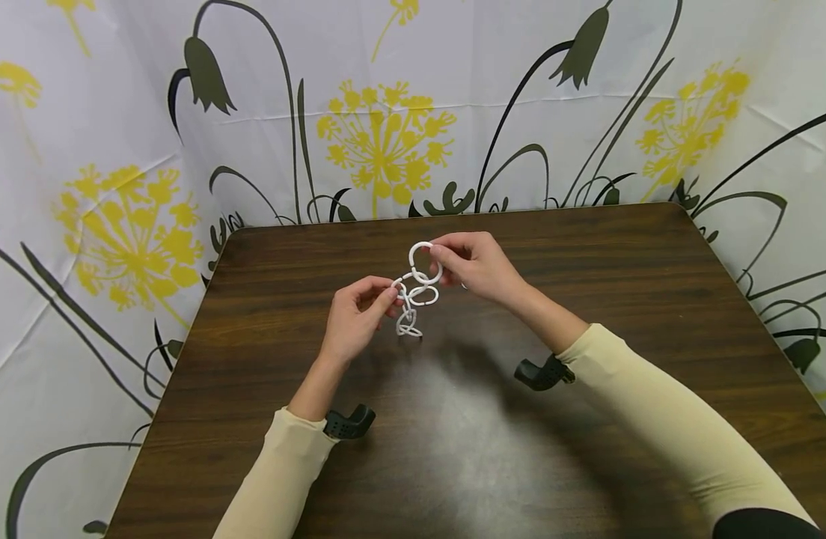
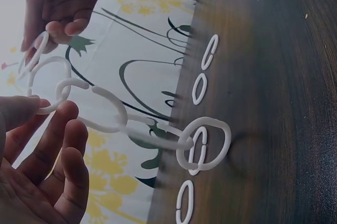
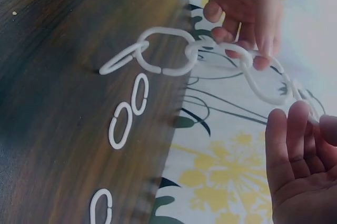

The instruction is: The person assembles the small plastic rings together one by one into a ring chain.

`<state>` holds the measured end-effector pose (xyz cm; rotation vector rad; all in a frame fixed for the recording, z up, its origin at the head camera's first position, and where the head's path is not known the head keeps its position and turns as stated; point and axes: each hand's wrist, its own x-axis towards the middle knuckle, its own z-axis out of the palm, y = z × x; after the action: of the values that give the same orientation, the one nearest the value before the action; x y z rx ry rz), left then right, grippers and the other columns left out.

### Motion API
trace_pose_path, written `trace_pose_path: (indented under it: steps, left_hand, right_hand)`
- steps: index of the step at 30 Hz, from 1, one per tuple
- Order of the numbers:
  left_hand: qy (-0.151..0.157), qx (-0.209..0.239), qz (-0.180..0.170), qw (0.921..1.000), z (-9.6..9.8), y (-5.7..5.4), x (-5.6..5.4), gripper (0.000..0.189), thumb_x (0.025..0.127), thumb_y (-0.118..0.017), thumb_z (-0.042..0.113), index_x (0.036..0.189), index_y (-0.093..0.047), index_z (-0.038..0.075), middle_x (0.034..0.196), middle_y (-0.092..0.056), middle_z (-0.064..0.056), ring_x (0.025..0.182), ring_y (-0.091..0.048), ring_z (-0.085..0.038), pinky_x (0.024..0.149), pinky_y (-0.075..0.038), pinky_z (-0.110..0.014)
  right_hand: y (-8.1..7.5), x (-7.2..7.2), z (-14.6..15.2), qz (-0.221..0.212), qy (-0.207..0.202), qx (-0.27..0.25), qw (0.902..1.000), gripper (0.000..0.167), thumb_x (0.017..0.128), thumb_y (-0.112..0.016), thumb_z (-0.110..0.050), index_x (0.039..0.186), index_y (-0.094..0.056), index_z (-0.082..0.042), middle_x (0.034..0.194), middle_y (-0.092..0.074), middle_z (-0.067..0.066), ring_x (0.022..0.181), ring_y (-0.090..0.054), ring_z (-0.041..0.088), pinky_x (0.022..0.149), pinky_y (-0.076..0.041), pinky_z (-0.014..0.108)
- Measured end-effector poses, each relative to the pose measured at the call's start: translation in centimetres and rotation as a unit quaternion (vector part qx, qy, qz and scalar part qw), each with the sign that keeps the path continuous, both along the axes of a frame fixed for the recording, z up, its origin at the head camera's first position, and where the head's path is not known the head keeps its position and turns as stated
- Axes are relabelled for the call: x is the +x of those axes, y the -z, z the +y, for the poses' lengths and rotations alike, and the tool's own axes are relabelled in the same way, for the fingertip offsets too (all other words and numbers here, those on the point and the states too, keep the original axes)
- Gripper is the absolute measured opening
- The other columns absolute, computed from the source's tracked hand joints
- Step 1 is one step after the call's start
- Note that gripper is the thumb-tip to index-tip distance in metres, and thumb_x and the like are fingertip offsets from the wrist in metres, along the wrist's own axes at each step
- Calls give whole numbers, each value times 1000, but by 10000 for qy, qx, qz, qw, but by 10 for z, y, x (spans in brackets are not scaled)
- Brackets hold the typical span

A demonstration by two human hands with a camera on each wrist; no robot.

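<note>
White plastic C-shaped links are joined into a short chain (image 2: 118,107). My left hand (image 1: 352,318) pinches one of the chain's links between thumb and fingertips, at the middle of the table. Higher and to the right, my right hand (image 1: 483,269) holds the link at the upper end (image 1: 413,255) by thumb and index finger. From the left hand the rest of the chain hangs down. Its lowest link (image 3: 117,62) reaches the tabletop or stays just above it; I cannot tell which. My fingers cover parts of the gripped links.
Several loose white links lie on the dark wooden table (image 1: 285,299), among them one link (image 3: 112,128) beside another link (image 3: 146,95). Behind the table hangs a white curtain (image 1: 494,67) with flower prints. A dark wrist mount (image 1: 349,423) is on each arm.
</note>
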<state>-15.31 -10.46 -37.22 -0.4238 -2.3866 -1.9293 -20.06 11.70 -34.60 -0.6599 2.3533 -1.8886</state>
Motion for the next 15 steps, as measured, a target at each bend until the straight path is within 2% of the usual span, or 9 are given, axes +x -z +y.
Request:
trace_pose_path:
  steps: [4, 7, 11, 15]
  left_hand:
    - [34, -25, 113, 9999, 1, -1, 0, 17, 95, -62, 4, 103, -66, -11, 82, -69, -14, 74, -60, -50, 49, -42, -21]
    - [21, -69, 247, 9997, 2, -1, 1, 16, 95, -63, 3, 101, -66, -11, 80, -69, -10, 73, -60, -49, 49, -43, -22]
    - [51, -68, 420, 9991, 3, 0, 1, 12, 94, -63, 0, 99, -67, -11, 81, -68, -18, 72, -59, -49, 52, -45, -23]
    - [111, -88, 517, 9986, 4, 0, 1, 10, 94, -62, -2, 98, -68, -9, 84, -66, -29, 72, -59, -47, 57, -47, -23]
  right_hand:
    - [1, 2, -5, -111, -86, 150, 9998, 19, 98, -60, -10, 105, -70, 4, 74, -66, 15, 59, -60, 16, 57, -54, 31]
    - [2, 2, -7, -123, -90, 273, 9995, 19, 99, -60, -11, 104, -70, 4, 73, -65, 13, 58, -59, 18, 56, -54, 36]
    - [4, 2, -10, -210, -17, 417, 9989, 20, 99, -60, -14, 104, -71, 2, 71, -64, 13, 59, -60, 20, 57, -55, 39]
    - [5, 3, -12, -201, 141, 634, 9977, 20, 98, -61, -16, 104, -72, 0, 68, -63, 14, 59, -61, 25, 54, -53, 29]
